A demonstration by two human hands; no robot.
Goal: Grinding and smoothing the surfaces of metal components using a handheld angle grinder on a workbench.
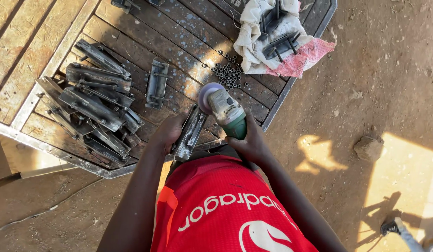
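We held the angle grinder (227,112) just above the middle of the frame, its long axis running from the green rear body at lower right up to the pale disc at upper left, so the tool pointed toward the upper left. Our right hand (252,143) wrapped the green body from below, fingers clamped around it, though the fingertips themselves were hidden behind the housing.

Beside it, just left of centre, the metal bracket (190,134) stood tilted, its long axis running from lower left to upper right, its top end close to the disc (whether disc and metal actually touched we could not make out). Our left hand (169,133) gripped the bracket's left edge, fingers closed on it and the thumb side out of view behind the steel.

Both forearms came up from the bottom of the frame, bent inward toward the centre, with the red shirt (221,205) between them hiding the bracket's lower end.

The wooden worktable (20,56) filled the upper left, cut off by the frame's top and left edges. On it lay a pile of similar brackets (93,109) at left, one single bracket (156,84) apart from them, a cluster of small nuts (229,73) above the grinder, and a white cloth (253,42) at top centre holding more dark pieces, partly cropped.
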